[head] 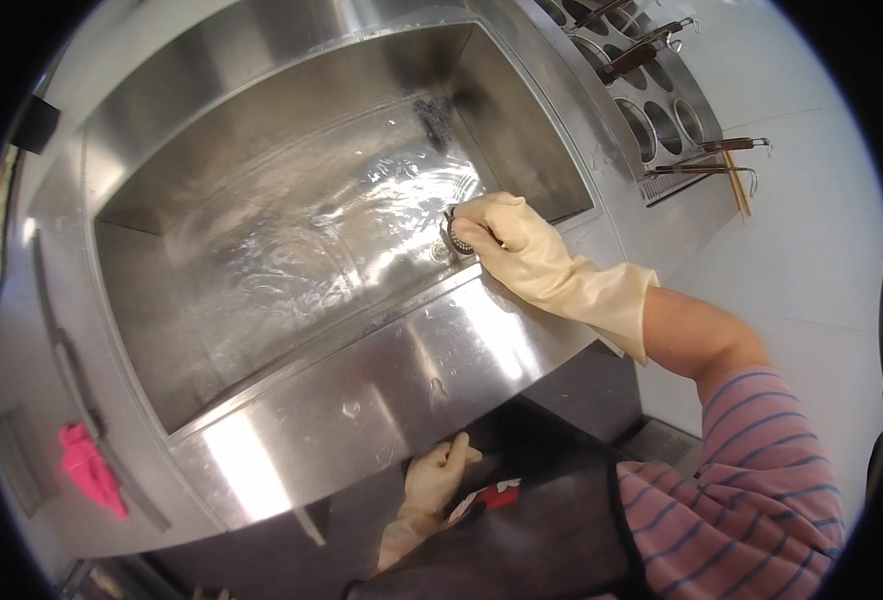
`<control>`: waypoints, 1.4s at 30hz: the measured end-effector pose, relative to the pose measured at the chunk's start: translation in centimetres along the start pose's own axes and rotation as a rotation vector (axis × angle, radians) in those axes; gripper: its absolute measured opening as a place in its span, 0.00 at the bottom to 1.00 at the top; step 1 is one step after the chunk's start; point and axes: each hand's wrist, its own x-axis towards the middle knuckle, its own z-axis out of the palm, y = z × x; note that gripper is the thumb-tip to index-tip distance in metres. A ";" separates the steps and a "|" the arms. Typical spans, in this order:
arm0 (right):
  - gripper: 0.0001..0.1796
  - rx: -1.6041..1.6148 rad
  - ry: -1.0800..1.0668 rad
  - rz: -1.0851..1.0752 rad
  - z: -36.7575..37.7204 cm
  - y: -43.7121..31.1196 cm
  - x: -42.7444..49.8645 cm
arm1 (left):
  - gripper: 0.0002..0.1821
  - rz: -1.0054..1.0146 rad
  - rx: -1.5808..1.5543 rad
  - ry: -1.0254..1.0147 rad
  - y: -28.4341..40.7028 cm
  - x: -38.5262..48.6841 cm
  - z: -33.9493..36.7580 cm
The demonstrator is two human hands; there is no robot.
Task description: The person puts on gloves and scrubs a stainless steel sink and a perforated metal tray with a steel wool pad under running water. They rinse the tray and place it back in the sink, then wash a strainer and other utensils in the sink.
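My right hand (520, 244), in a cream rubber glove, reaches over the near right corner of a stainless steel sink (344, 330). Pinched in its fingers is a round perforated strainer (461, 238) with a dark rim, partly hidden by the glove. Just left of it, a small round fitting (439, 251) shows on the sink floor. Shallow water (291, 247) ripples and shines across the basin. My left hand (435, 476), gloved the same way, stays low by my apron with its fingers folded in and nothing visible in them.
A dark grey scouring pad (435, 118) lies at the far right of the basin. Beyond the right rim stands a noodle boiler (663, 124) with handled strainer baskets; chopsticks (738, 191) jut past its edge. A pink cloth (90, 466) hangs on a bar at left.
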 end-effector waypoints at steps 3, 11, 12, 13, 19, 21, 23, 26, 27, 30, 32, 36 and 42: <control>0.08 -0.066 -0.001 0.056 0.7 0.6 -0.2 | 0.25 0.097 0.113 -0.057 2.5 -4.7 -1.4; 0.11 -0.042 0.034 0.115 2.3 1.7 -0.1 | 0.26 0.173 -0.112 0.299 10.9 -11.2 -0.1; 0.11 0.032 -0.024 0.204 2.2 1.7 0.0 | 0.23 0.194 -0.161 0.319 11.9 -11.4 0.4; 0.11 0.143 -0.048 0.269 1.9 1.6 0.2 | 0.22 0.186 -0.173 0.349 12.8 -11.4 1.0; 0.16 0.185 -0.007 0.156 -0.3 -0.8 0.0 | 0.27 0.348 -0.403 0.463 17.2 -11.7 2.7; 0.16 0.360 0.027 0.236 -0.4 -3.5 -0.8 | 0.31 0.361 -0.452 0.480 18.6 -12.0 2.2; 0.18 0.445 -0.078 0.002 0.5 -7.3 -2.0 | 0.34 0.360 -0.536 0.500 19.6 -12.2 1.4; 0.14 0.446 -0.315 -0.357 2.8 -13.2 -3.7 | 0.38 0.538 -0.800 0.426 20.2 -12.8 -0.8; 0.13 0.470 -0.409 -0.479 3.7 -14.7 -4.0 | 0.37 0.644 -0.908 0.377 20.0 -12.9 -1.4; 0.16 0.285 -0.414 -0.518 5.1 -16.6 -4.7 | 0.26 0.547 -0.938 0.351 18.9 -12.2 -4.6; 0.23 0.383 -0.360 -0.499 4.6 -15.7 -3.1 | 0.23 0.562 -0.920 0.429 17.4 -11.5 -6.4; 0.39 0.570 -0.094 0.015 0.5 -10.0 4.5 | 0.14 0.447 -0.519 0.863 16.0 -9.7 -13.7; 0.41 -0.110 -0.040 0.615 -4.5 3.1 15.7 | 0.20 0.692 0.654 0.942 13.9 -7.6 -20.4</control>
